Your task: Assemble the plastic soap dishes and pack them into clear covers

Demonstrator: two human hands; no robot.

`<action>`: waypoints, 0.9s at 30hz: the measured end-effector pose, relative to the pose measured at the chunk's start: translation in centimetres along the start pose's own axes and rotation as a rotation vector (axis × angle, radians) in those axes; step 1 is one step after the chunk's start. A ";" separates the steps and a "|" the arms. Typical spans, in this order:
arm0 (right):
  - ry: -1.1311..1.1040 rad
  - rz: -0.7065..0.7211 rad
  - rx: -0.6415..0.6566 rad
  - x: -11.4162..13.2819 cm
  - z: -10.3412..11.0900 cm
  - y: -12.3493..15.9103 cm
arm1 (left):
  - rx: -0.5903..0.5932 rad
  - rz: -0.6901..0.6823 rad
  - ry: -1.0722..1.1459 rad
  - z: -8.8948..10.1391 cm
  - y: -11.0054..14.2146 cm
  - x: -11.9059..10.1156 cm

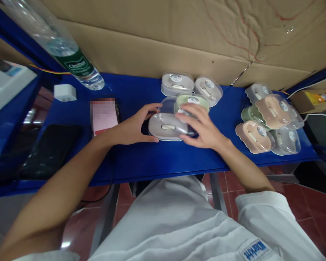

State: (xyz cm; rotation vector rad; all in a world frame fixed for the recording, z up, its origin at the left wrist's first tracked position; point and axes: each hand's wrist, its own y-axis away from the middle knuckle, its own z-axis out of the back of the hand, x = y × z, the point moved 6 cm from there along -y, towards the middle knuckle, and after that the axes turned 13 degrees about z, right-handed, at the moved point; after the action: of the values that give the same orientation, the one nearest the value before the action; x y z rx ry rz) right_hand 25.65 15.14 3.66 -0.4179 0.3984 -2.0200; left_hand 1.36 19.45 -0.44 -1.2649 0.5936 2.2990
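Observation:
A white oval item in a clear plastic case (166, 127) lies on the blue table (141, 159) in front of me. My left hand (134, 125) grips its left end, fingers curled round the rim. My right hand (199, 125) presses on its right end, fingers bent over the clear lid. Just behind it sits a pale green cased item (192, 101), with two white cased ones (177, 83) (208, 88) further back by the cardboard wall.
To the right lies a pile of several cased items, pink (254, 136), green and white. A clear water bottle (70, 59) leans at the back left, beside a white adapter (65, 92), a pink box (104, 116) and a dark phone (50, 148).

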 end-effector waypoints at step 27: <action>-0.043 -0.057 0.130 -0.2 -2.8 -0.2 | -0.107 -0.051 -0.280 1.0 0.2 -1.1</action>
State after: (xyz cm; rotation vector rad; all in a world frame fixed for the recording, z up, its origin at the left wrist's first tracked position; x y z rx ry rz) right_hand 24.33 15.70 1.27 -0.3948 0.2295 -2.0753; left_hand 1.12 19.66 1.03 -0.9652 0.3420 2.4334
